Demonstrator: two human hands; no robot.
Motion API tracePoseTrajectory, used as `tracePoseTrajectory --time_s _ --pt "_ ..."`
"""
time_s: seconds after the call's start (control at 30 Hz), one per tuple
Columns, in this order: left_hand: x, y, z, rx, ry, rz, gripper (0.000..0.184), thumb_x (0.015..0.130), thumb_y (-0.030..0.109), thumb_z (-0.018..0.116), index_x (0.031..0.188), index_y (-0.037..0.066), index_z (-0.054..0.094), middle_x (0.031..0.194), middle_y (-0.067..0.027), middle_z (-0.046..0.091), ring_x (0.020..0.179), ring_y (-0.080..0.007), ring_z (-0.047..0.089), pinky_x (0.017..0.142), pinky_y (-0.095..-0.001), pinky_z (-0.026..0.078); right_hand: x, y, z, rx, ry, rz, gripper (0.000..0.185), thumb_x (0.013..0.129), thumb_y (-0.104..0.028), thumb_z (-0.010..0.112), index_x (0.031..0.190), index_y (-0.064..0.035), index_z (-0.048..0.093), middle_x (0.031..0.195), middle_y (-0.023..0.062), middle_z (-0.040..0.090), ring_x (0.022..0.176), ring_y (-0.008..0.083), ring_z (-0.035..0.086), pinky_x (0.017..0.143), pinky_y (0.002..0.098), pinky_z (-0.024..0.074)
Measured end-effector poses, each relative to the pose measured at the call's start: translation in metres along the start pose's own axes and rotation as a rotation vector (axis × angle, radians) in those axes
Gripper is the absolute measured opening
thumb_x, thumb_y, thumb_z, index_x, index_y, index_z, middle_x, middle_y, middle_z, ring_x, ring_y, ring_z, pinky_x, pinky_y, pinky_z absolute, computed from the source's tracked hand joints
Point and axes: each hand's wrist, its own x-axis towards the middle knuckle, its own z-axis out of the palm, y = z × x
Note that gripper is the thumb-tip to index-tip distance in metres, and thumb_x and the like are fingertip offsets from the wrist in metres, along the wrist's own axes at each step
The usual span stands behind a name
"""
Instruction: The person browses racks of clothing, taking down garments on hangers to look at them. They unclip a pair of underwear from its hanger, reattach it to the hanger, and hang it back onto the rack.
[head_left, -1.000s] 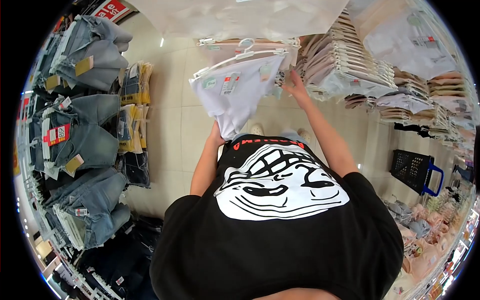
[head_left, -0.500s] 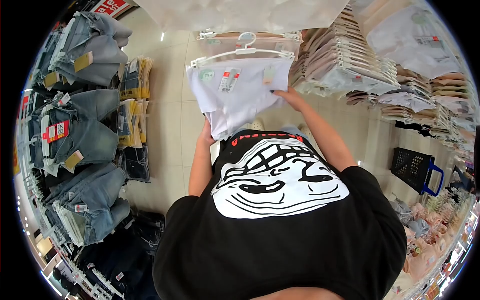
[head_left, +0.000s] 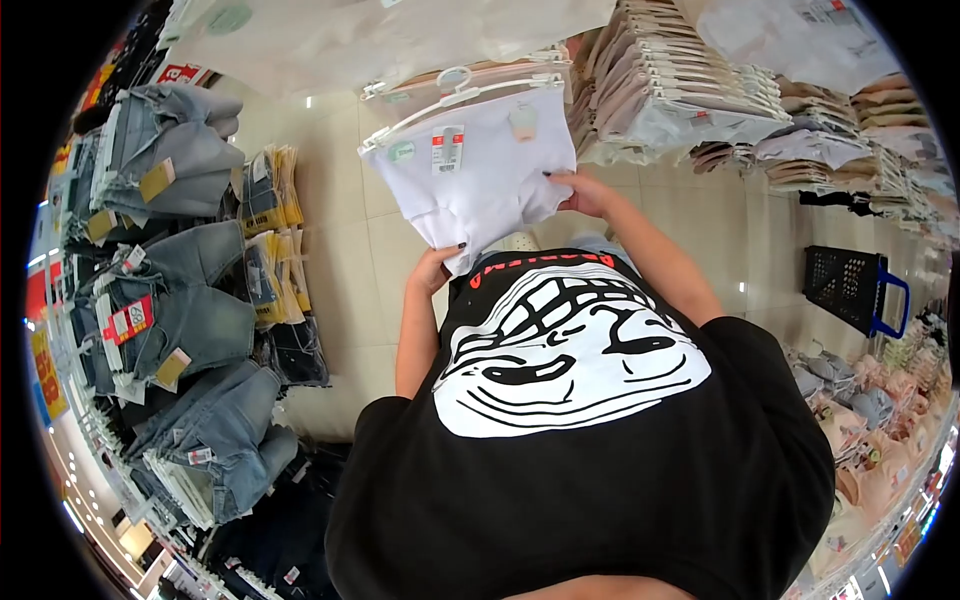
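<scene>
White underwear (head_left: pixel 480 180) hangs by its waistband from a white clip hanger (head_left: pixel 460 95) in front of me. Stuck on its front are a red-and-white price label (head_left: pixel 447 150), a round green sticker and a pale tag. My left hand (head_left: pixel 430 270) pinches the lower left part of the cloth, thumb on top. At the right edge, my right hand (head_left: pixel 585 193) grips the fabric with its thumb in front and fingers behind. Between the two hands the cloth is bunched and creased.
Denim shorts (head_left: pixel 180 290) hang along the left, with packaged garments (head_left: pixel 272 270) beside them. Packed hangers of pale underwear (head_left: pixel 650 80) fill the upper right. A black shopping basket (head_left: pixel 840 290) with a blue handle stands on the tiled floor (head_left: pixel 345 290) to the right.
My left hand now shows its thumb over the front of the cloth, where it was mostly behind the edge. The underwear's lower part is more gathered. My view has shifted slightly.
</scene>
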Motion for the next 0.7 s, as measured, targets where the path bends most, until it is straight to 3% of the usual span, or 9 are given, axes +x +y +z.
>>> tracePoseTrajectory --time_s 0.07,0.2,0.23,0.43,0.7 --pt "0.0 -0.003 0.001 -0.162 -0.001 -0.038 0.047 0.073 0.015 0.057 0.114 -0.003 0.041 0.105 -0.0117 0.053 0.097 -0.0242 0.052 0.083 -0.0344 0.043 0.004 0.012 -0.005 -0.031 0.023 -0.006 0.039 0.08 -0.025 0.054 0.115 -0.0108 0.043 0.107 0.0048 0.054 0.093 0.0201 0.055 0.074 0.0368 0.0475" --pt "0.003 -0.005 0.003 -0.365 0.035 -0.029 0.043 0.078 0.014 0.05 0.115 -0.004 0.038 0.111 -0.0164 0.049 0.101 -0.0296 0.05 0.085 -0.0444 0.042 0.002 0.02 -0.008 0.055 0.129 0.023 0.043 0.081 -0.03 0.054 0.117 -0.0123 0.039 0.107 0.0057 0.053 0.094 0.0214 0.055 0.076 0.0396 0.0468" --pt "0.009 -0.008 -0.001 -0.42 -0.039 -0.015 0.043 0.08 0.013 0.048 0.117 -0.005 0.035 0.115 -0.0182 0.046 0.104 -0.0325 0.047 0.088 -0.0493 0.039 -0.001 0.021 -0.006 0.086 0.158 0.022 0.043 0.082 -0.032 0.052 0.117 -0.0123 0.038 0.108 0.0059 0.053 0.094 0.0214 0.054 0.076 0.0398 0.0466" --pt "0.016 -0.016 -0.012 -0.51 -0.073 -0.011 0.043 0.083 0.015 0.045 0.119 -0.004 0.032 0.116 -0.0189 0.045 0.105 -0.0343 0.046 0.089 -0.0474 0.039 -0.012 0.023 -0.007 0.138 0.127 0.017 0.044 0.086 -0.042 0.038 0.118 -0.0116 0.037 0.107 0.0059 0.054 0.092 0.0211 0.056 0.075 0.0363 0.0473" --pt "0.024 -0.023 -0.015 -0.231 0.045 0.091 0.033 0.085 0.017 0.044 0.112 -0.002 0.036 0.108 -0.018 0.05 0.092 -0.0335 0.055 0.084 -0.0457 0.044 -0.006 0.035 -0.02 0.164 0.112 0.016 0.044 0.087 -0.042 0.035 0.116 -0.0098 0.041 0.106 0.0087 0.054 0.092 0.0218 0.056 0.076 0.0377 0.047"
